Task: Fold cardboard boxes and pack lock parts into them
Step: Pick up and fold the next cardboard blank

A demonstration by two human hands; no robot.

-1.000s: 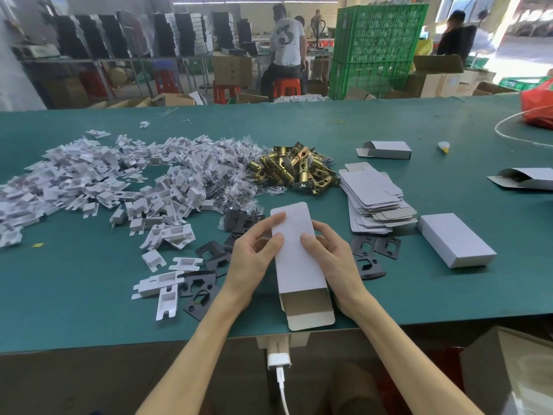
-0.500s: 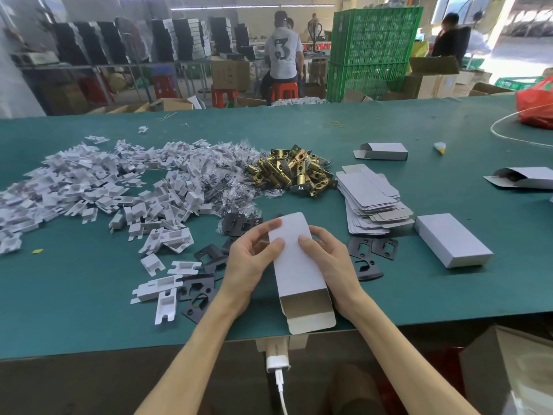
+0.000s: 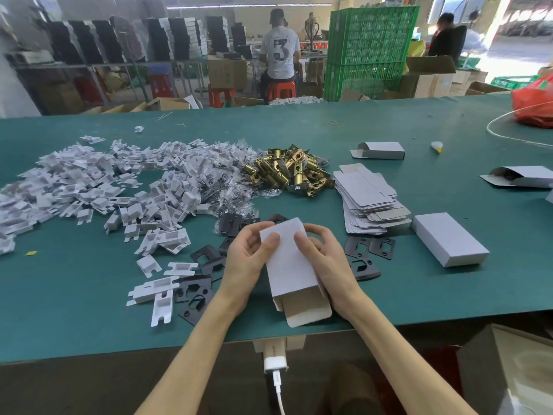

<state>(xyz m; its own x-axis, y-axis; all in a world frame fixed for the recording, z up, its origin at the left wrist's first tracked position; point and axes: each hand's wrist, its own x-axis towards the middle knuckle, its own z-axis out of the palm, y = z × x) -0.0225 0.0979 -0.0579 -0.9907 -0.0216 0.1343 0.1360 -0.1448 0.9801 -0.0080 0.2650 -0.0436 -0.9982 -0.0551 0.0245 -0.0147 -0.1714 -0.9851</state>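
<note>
My left hand (image 3: 250, 259) and right hand (image 3: 324, 259) both grip a white cardboard box (image 3: 288, 262) over the green table (image 3: 89, 310) near its front edge: its far end folded shut, its near flap open, showing the brown inside.

I see a green-topped table (image 3: 389, 121) running the width of a workshop. Beyond it stand stacked green crates (image 3: 369, 52), red stools (image 3: 281, 89), shelving with dark stacks (image 3: 89, 43) and brown cartons (image 3: 431, 76). Daylight floods in at far right.
</note>
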